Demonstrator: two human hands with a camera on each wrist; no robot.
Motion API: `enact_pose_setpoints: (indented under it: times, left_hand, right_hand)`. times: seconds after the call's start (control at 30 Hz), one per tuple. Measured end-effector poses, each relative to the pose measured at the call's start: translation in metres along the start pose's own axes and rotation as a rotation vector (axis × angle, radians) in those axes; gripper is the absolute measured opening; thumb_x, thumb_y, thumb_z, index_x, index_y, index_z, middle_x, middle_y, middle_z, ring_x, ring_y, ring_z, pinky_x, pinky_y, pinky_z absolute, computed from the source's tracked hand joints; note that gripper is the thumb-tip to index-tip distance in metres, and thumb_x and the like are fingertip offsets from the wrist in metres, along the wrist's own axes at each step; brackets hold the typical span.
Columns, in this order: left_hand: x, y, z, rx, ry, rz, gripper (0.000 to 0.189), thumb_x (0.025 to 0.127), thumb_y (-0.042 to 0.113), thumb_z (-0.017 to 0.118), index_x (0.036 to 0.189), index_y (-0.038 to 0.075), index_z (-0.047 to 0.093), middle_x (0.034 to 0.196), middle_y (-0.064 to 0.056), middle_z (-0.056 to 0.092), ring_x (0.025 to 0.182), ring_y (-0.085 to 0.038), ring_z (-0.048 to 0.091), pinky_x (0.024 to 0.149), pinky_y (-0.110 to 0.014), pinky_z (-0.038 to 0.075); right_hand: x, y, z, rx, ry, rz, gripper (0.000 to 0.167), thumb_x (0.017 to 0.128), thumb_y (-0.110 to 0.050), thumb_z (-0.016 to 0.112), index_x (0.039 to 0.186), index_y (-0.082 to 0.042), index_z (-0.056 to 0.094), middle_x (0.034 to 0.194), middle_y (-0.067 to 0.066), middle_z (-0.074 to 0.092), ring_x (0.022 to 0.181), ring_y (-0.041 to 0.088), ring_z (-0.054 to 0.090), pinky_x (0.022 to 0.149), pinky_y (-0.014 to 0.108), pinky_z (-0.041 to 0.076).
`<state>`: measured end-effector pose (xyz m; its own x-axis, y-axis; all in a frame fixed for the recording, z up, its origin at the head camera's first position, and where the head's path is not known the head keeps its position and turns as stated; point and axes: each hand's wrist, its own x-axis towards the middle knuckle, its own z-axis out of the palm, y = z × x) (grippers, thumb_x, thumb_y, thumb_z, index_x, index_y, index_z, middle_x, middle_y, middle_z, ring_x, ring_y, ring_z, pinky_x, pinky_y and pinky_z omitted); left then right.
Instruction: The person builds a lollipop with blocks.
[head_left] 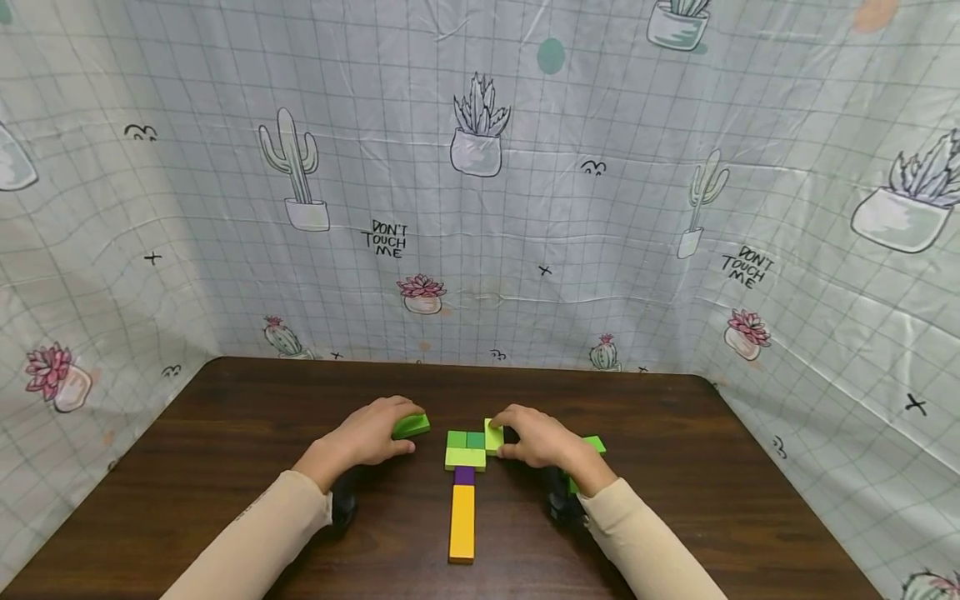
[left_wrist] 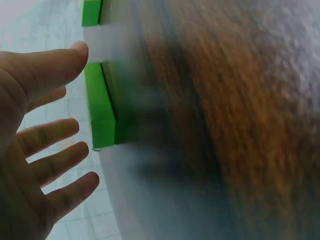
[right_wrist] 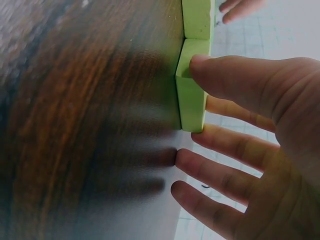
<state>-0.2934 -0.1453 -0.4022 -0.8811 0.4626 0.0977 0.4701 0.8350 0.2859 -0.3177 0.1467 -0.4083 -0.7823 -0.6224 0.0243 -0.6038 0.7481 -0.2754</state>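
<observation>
My right hand (head_left: 536, 435) pinches a light green block (head_left: 492, 439) between thumb and fingers. That block lies at the right side of a small group: a green square block (head_left: 457, 439), a darker green square block (head_left: 476, 439) and a yellow-green block (head_left: 465, 457) in front of them. In the right wrist view the thumb presses on the near end of the held block (right_wrist: 191, 100). My left hand (head_left: 370, 433) hovers with spread fingers beside a bright green block (head_left: 412, 426), whose slanted end shows in the left wrist view.
Below the green group a purple block (head_left: 464, 476) and a long orange block (head_left: 462, 525) run in line toward me. More green blocks (head_left: 595, 444) lie partly hidden behind my right wrist. A patterned cloth (head_left: 480, 233) hangs behind the dark wooden table (head_left: 262, 400).
</observation>
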Motion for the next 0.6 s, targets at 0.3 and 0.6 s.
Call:
enact_pose_setpoints:
  times: [0.3, 0.6]
  left_hand:
    - [0.0050, -0.0055, 0.0032, -0.021, -0.033, -0.041, 0.046, 0.085, 0.029, 0.074, 0.127, 0.015, 0.061, 0.124, -0.006, 0.056, 0.110, -0.024, 0.054, 0.092, -0.043, 0.045]
    - [0.0024, 0.0027, 0.0046, -0.025, -0.050, -0.047, 0.049, 0.082, 0.027, 0.076, 0.128, 0.014, 0.062, 0.113, -0.004, 0.057, 0.086, -0.016, 0.049, 0.076, -0.036, 0.044]
  right_hand:
    - [0.0003, -0.0007, -0.0001, -0.006, 0.002, -0.002, 0.038, 0.089, -0.023, 0.069, 0.124, -0.010, 0.061, 0.125, 0.008, 0.056, 0.112, 0.024, 0.055, 0.093, 0.042, 0.046]
    - [0.0003, -0.0007, 0.0005, -0.001, 0.000, 0.007, 0.039, 0.089, -0.023, 0.069, 0.125, -0.010, 0.061, 0.125, 0.008, 0.056, 0.112, 0.024, 0.054, 0.094, 0.042, 0.045]
